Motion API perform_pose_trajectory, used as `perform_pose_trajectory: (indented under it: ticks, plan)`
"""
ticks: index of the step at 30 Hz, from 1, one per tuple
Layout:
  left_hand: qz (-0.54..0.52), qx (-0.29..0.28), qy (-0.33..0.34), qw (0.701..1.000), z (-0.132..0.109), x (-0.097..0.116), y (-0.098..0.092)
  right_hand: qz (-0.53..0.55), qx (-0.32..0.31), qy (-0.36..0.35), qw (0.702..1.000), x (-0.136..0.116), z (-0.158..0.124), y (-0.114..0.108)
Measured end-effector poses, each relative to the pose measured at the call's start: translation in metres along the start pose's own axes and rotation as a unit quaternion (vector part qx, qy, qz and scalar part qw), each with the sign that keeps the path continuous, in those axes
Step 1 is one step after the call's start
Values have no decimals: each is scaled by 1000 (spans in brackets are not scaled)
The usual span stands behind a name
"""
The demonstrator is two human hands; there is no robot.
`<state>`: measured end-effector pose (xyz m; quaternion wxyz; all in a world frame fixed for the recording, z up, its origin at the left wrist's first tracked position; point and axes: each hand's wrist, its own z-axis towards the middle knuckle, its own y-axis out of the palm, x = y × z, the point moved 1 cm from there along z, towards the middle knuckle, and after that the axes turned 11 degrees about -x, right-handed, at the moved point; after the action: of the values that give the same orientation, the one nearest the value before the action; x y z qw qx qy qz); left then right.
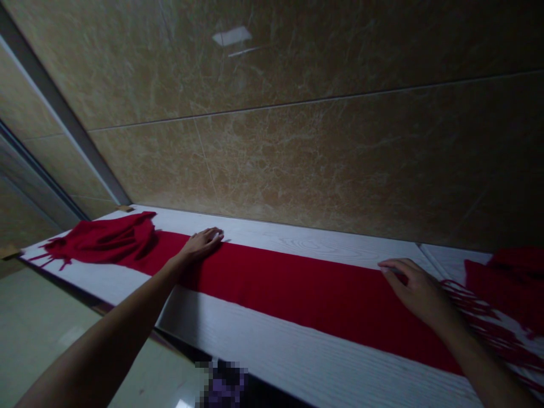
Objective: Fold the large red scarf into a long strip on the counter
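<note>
A long red scarf point(297, 289) lies stretched flat along a white wood-grain table point(297, 345). Its left end is bunched in folds point(106, 238) with tassels hanging near the table's left edge. My left hand point(202, 243) lies flat on the scarf's far edge, fingers stretched out and holding nothing. My right hand point(419, 289) rests palm down on the scarf near its fringed right end point(480, 317), fingers extended.
A second red cloth point(510, 283) lies at the table's far right. A brown marbled tile wall point(318, 141) rises directly behind the table. Pale glossy floor point(42, 334) shows at lower left, and a blurred purple object point(225, 385) sits below the table's front edge.
</note>
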<state>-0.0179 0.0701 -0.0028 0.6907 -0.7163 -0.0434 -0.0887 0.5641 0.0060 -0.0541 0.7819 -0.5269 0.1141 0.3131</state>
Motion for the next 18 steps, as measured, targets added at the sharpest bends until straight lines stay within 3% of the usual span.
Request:
perform_pose_trajectory:
  ticks: [18]
  plan:
    - [8,-9,-7,1000,1,2,0,-3,2,-1,1000,-1,-2,-2]
